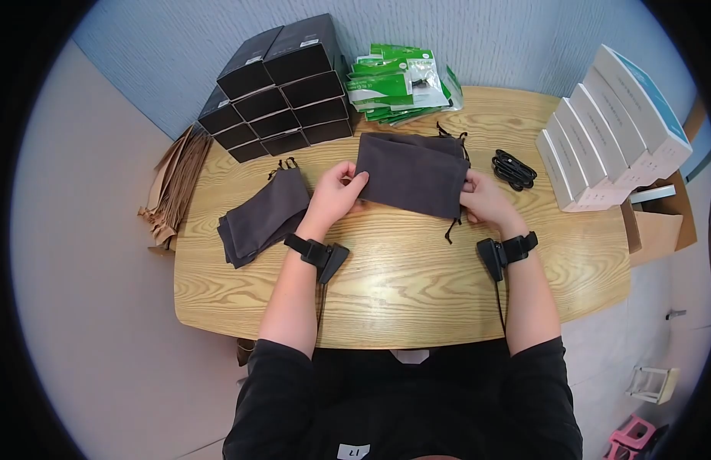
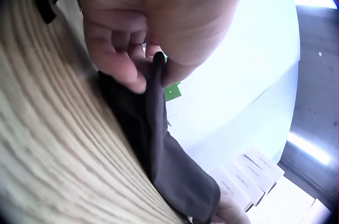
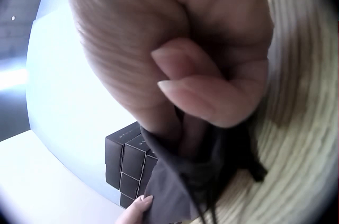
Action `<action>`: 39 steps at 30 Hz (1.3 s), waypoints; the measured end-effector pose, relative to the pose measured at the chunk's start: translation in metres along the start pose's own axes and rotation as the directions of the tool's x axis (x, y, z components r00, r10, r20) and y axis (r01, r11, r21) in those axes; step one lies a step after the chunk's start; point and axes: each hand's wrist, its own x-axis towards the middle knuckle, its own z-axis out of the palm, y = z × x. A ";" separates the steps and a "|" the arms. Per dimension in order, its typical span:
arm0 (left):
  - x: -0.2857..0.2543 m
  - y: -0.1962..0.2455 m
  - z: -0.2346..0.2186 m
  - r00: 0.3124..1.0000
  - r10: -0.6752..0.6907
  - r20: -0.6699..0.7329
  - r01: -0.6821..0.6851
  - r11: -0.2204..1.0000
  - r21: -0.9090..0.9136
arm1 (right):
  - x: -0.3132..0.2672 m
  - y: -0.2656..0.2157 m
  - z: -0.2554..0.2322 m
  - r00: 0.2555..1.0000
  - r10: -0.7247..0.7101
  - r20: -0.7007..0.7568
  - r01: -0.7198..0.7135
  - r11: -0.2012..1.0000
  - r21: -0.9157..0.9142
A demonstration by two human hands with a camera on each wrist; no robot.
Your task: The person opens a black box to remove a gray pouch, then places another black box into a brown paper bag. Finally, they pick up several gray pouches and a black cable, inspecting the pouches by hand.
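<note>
A dark grey drawstring pouch (image 1: 413, 175) is held between both hands above the table, over another such pouch behind it. The left hand (image 1: 339, 195) pinches its left edge between thumb and fingers; the left wrist view shows the fabric (image 2: 183, 173) hanging from that pinch of the left hand (image 2: 153, 23). At the corded mouth end is the right hand (image 1: 489, 201). In the right wrist view, the right hand (image 3: 185, 60) has its thumb and a finger at the opening of the pouch (image 3: 169, 192), gripping the rim, with other fingers curled outside.
Grey pouches (image 1: 267, 215) lie left on the wooden table (image 1: 401, 291). Stacked black boxes (image 1: 283, 96), green packets (image 1: 394, 84), a coiled black cable (image 1: 514, 169) and white boxes (image 1: 593, 146) stand or lie along the back and right. Brown paper bags (image 1: 175, 188) are beyond the left edge.
</note>
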 end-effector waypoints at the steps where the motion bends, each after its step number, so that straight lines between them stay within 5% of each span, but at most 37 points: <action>1: 0.000 -0.001 0.001 1.000 0.000 -0.001 0.000 1.000 0.000 | -0.002 -0.003 0.001 0.998 -0.047 -0.043 0.050 0.997 0.063; 3: 0.001 -0.002 0.004 0.995 0.031 0.090 -0.004 0.958 -0.286 | 0.002 0.001 0.001 0.993 -0.106 -0.046 0.110 0.987 0.116; 6: -0.008 0.008 0.010 0.981 -0.058 0.185 0.108 0.956 -0.274 | 0.011 0.012 0.000 0.988 -0.154 0.013 0.149 0.970 0.191; 9: -0.014 0.026 0.020 0.982 -0.142 0.125 0.166 0.964 -0.208 | 0.016 0.022 0.002 0.985 -0.150 0.089 0.134 0.976 0.172; 13: -0.006 0.009 0.016 0.969 -0.135 0.208 0.166 0.976 -0.140 | 0.018 0.024 0.003 0.973 -0.183 0.142 0.156 0.972 0.177; 16: -0.006 0.006 0.016 0.960 -0.102 0.261 0.168 0.955 -0.246 | 0.015 0.019 0.010 0.997 -0.079 -0.004 0.078 0.975 0.207; 19: -0.007 0.006 0.016 0.964 -0.080 0.254 0.165 0.929 -0.331 | 0.013 0.017 0.012 0.990 -0.137 -0.007 0.137 0.976 0.170; 21: -0.007 0.011 0.013 0.983 -0.153 0.100 0.153 0.988 0.011 | 0.005 0.009 0.011 0.996 -0.088 -0.006 0.087 0.974 0.210; 23: -0.011 0.023 0.013 0.985 -0.173 0.023 0.168 0.974 0.151 | 0.002 0.005 0.010 0.999 -0.038 -0.003 0.037 0.967 0.251; 24: -0.013 0.027 0.014 0.982 -0.181 -0.057 0.190 0.939 0.287 | 0.001 0.005 0.008 0.999 0.039 -0.003 -0.035 0.917 0.398; 26: -0.012 0.026 0.013 0.990 -0.122 -0.071 0.136 0.963 0.234 | -0.002 0.006 0.006 0.993 0.115 0.009 -0.102 0.839 0.534; 28: -0.012 0.024 0.013 0.994 -0.065 -0.090 0.080 0.980 0.180 | -0.009 0.008 0.004 0.994 -0.015 0.106 -0.027 0.923 0.384; 30: -0.009 0.017 0.016 0.998 -0.037 0.045 0.039 0.999 -0.024 | -0.009 0.006 0.003 0.992 -0.040 0.119 0.002 0.955 0.298; 35: -0.011 0.010 0.024 0.982 -0.021 0.187 0.030 0.999 -0.043 | -0.005 0.005 0.007 0.989 -0.092 0.117 0.079 0.990 0.114; 37: -0.011 0.010 0.026 0.948 0.010 0.319 0.012 0.998 -0.067 | -0.007 0.001 0.009 0.967 -0.169 0.191 0.191 0.976 -0.106; 39: -0.009 0.005 0.034 0.953 0.004 0.303 0.029 0.994 -0.104 | -0.011 -0.010 0.015 0.964 -0.173 0.201 0.199 0.973 -0.114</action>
